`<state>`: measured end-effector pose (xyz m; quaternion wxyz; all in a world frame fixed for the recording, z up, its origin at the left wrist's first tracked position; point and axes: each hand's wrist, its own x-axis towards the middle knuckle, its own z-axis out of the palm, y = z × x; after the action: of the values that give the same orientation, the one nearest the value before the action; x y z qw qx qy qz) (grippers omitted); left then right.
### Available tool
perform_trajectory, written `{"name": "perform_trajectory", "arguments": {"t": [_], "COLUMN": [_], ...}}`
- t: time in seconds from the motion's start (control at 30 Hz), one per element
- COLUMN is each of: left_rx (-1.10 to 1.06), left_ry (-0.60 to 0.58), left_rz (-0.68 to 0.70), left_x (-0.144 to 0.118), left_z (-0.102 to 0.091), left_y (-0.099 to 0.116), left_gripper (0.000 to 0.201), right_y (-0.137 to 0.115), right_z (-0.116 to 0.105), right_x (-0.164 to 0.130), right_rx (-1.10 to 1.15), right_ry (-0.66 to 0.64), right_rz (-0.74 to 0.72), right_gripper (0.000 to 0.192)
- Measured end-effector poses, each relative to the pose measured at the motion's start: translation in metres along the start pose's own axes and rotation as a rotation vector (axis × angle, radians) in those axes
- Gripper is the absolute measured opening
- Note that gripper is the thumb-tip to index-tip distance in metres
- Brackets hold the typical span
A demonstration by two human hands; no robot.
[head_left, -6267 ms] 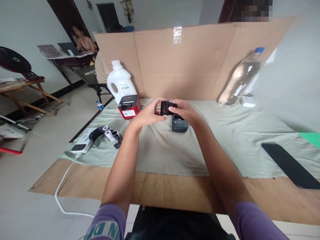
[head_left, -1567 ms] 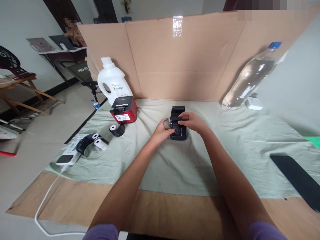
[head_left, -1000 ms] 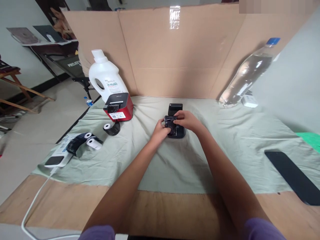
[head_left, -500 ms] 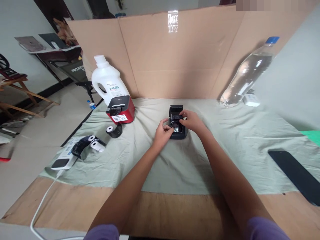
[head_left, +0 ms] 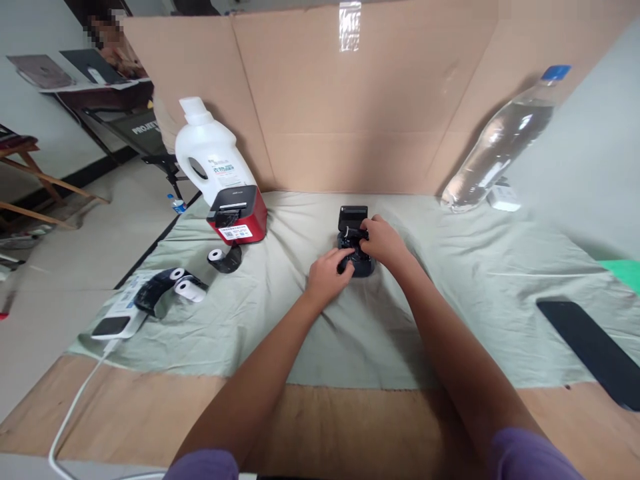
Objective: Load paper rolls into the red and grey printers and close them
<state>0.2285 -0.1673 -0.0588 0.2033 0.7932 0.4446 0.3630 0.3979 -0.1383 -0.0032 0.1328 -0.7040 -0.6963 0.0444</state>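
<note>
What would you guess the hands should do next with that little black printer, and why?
Probably swing the raised lid shut. Both the left hand and right hand rest on the small black printer, whose lid stands open.

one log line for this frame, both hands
left hand: on small black printer front | right hand: over its open top | lid: up | cloth
</note>
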Motion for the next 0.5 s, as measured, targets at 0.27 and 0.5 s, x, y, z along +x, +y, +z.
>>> {"name": "perform_trajectory", "arguments": {"t": [0.27,0.5], "left_rx": [0.054,0.053], "left_ry": [-0.033,-0.044], "left_rz": [-0.005,-0.008], "left_x": [0.0,0.0], "left_z": [-0.001,0.0], "left_y": [0.002,0.001], "left_gripper": [0.035,0.036], "right_y": [-0.019,-0.027], "right_z": [-0.01,-0.005], "right_x": [-0.004,0.002], "right_rx": [-0.145,-0.166], "right_ry": [-0.011,-0.075], "right_rz": [0.003,0.058], "right_gripper": [0.03,0.031]}}
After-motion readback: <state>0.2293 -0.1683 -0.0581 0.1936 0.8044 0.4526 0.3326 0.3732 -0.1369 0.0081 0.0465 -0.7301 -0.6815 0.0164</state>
